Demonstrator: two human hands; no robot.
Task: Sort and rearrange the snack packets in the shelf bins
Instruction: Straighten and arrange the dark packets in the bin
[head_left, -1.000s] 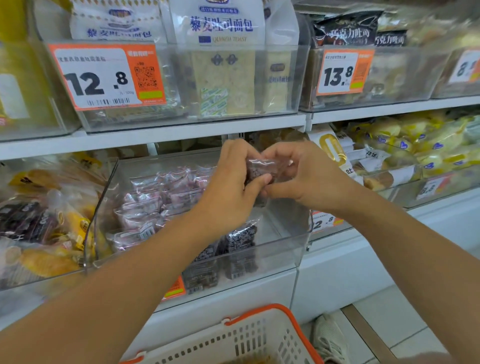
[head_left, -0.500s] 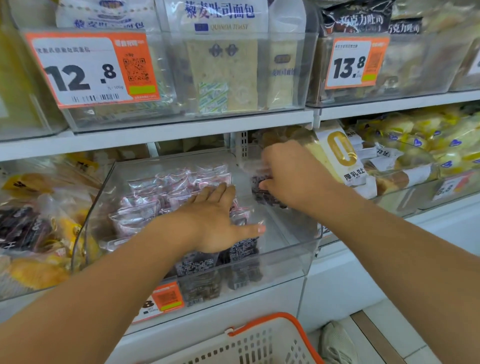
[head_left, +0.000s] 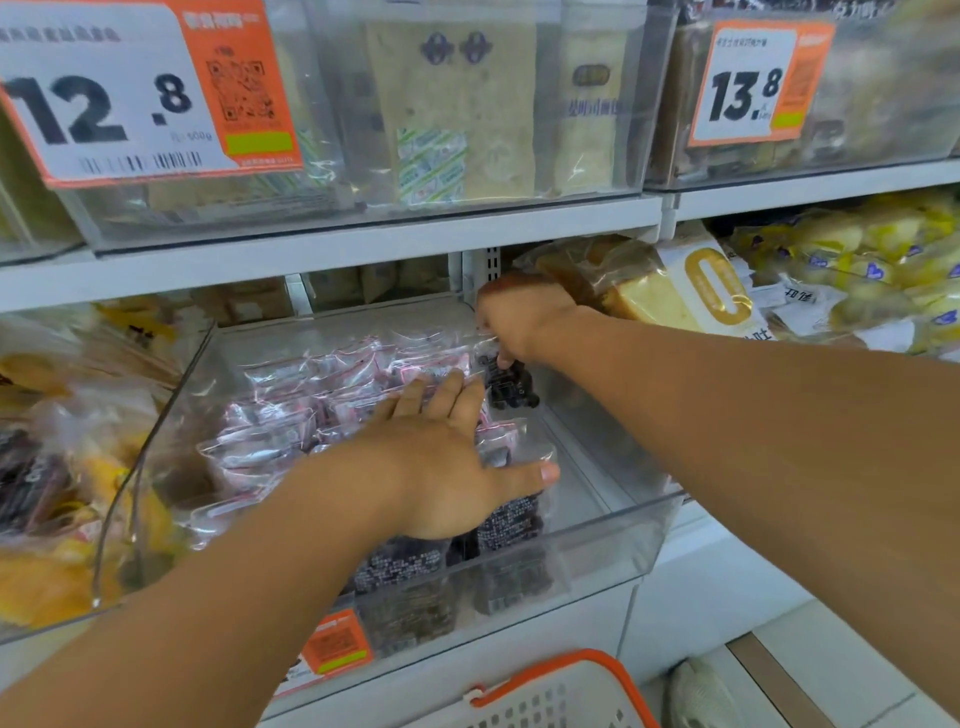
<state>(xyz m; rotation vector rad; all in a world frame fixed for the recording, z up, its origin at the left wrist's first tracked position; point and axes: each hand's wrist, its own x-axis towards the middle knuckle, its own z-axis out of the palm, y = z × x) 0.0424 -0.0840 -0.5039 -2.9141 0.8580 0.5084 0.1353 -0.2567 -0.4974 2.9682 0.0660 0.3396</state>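
A clear plastic shelf bin (head_left: 613, 545) on the middle shelf holds several clear snack packets (head_left: 291, 410) with dark filling and pink seams. My left hand (head_left: 441, 467) lies flat on the packets near the bin's middle, fingers straight and thumb spread to the right. My right hand (head_left: 519, 322) reaches in at the back right of the bin and pinches one dark snack packet (head_left: 511, 387) from above, holding it upright beside the rows. Its fingertips are hidden behind the hand.
Above hangs a shelf with bread bins and price tags 12.8 (head_left: 104, 104) and 13.8 (head_left: 748, 88). Bread packs (head_left: 675, 291) fill the bin to the right, yellow packets (head_left: 62, 467) the bin to the left. An orange-rimmed shopping basket (head_left: 561, 691) sits below.
Both hands held one packet together above the bin. The left hand then dropped flat onto the packets, while the right hand carried the packet down to the back right of the bin.
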